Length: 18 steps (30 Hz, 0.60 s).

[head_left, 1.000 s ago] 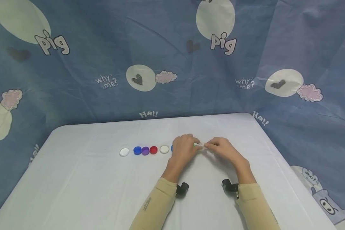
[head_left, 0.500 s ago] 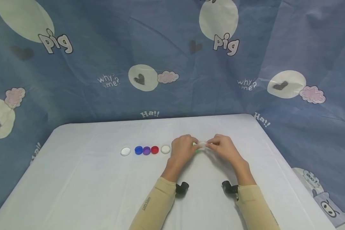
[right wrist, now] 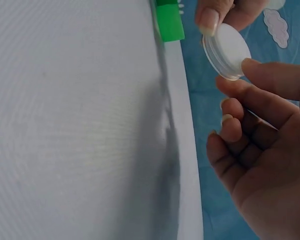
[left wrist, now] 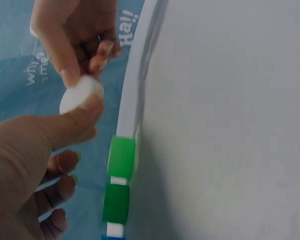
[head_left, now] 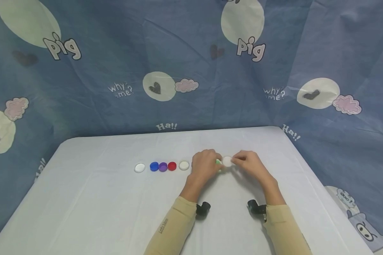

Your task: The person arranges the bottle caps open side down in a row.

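Note:
A small round white jar (right wrist: 234, 47) with a clear ridged rim is held between my two hands. My left hand (head_left: 205, 163) pinches one edge of it, the thumb lying on its white face in the left wrist view. On the opposite edge my right hand (head_left: 250, 164) pinches it with thumb and index finger, its other fingers loosely curled. In the head view the white jar faces up above the table. A light green cap (left wrist: 122, 157) and a dark green cap (left wrist: 116, 202) stand close beside my left hand, which partly hides them from above.
Leftward in a row on the white table (head_left: 115, 205) lie a white disc (head_left: 184, 165), a red cap (head_left: 172, 166), a purple cap (head_left: 163, 166), a blue cap (head_left: 154, 166) and another white disc (head_left: 139, 168). A blue printed cloth (head_left: 191, 113) hangs behind.
The white jar has turned, so its round face shows more between the hands. My right hand has shifted slightly to the right; the left stays nearly in place.

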### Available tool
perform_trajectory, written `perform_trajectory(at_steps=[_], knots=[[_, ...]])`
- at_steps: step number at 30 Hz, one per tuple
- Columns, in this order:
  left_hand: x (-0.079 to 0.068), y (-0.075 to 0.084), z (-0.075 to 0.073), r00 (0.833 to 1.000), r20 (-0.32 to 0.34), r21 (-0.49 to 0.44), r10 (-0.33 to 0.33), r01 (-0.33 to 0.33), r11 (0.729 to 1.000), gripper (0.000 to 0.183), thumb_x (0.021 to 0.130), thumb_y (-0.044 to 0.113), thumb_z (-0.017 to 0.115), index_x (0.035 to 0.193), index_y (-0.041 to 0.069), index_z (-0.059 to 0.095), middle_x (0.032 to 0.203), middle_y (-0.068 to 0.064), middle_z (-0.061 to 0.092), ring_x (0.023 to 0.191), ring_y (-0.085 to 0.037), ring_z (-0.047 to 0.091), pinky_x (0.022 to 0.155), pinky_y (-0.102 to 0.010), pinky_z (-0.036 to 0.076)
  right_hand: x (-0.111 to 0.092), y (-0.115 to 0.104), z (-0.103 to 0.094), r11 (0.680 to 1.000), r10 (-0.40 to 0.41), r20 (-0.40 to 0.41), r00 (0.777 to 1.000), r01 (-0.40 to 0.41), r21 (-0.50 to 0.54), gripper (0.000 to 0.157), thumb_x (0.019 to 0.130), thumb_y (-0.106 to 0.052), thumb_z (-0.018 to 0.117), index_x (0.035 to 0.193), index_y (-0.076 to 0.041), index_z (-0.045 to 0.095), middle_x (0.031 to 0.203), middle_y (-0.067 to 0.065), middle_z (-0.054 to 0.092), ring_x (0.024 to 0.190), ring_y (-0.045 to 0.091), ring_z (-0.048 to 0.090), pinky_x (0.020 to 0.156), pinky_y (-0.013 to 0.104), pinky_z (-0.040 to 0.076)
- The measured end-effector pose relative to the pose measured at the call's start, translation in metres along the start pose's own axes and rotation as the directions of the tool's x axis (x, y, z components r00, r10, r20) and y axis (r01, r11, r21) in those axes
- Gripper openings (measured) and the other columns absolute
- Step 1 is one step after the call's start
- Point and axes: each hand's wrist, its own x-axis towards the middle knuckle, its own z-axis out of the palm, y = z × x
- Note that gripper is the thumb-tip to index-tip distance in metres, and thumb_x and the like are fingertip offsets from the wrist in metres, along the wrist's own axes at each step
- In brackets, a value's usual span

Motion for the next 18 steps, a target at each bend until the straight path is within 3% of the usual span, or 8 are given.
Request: perform_trajectory(at_steps=[10, 18], knots=[[-0.0007, -0.0024, -0.0054, 0.996, -0.031, 0.016, 0.085, -0.085, 0.996, 0.049, 0.074, 0.054, 0.081, 0.12, 0.044, 0.069, 0.074, 0.012, 0.06, 0.064, -0.007, 0.05, 0.051, -0.023, 0.036, -0.0016, -0.0008, 0.0001, 0.999, 0.017, 0.023, 1.0, -0.018, 0.039, 0.022, 0.096, -0.022, 0.063, 0.103, -0.005, 0.076, 0.105, 0.012, 0.075, 0.098, 0.026, 0.066, 0.087, 0.044, 0.052], [-0.0005, -0.0002, -0.0057, 0.998, -0.015, -0.022, 0.066, -0.066, 0.998, 0.042, 0.074, 0.056, 0.079, 0.114, 0.045, 0.073, 0.071, 0.012, 0.058, 0.063, -0.008, 0.05, 0.051, -0.024, 0.036, -0.0016, 0.0014, -0.0013, 1.0, -0.014, 0.028, 1.0, 0.013, 0.02, 0.023, 0.095, -0.021, 0.065, 0.105, -0.005, 0.077, 0.099, 0.011, 0.075, 0.09, 0.02, 0.065, 0.082, 0.037, 0.052]])
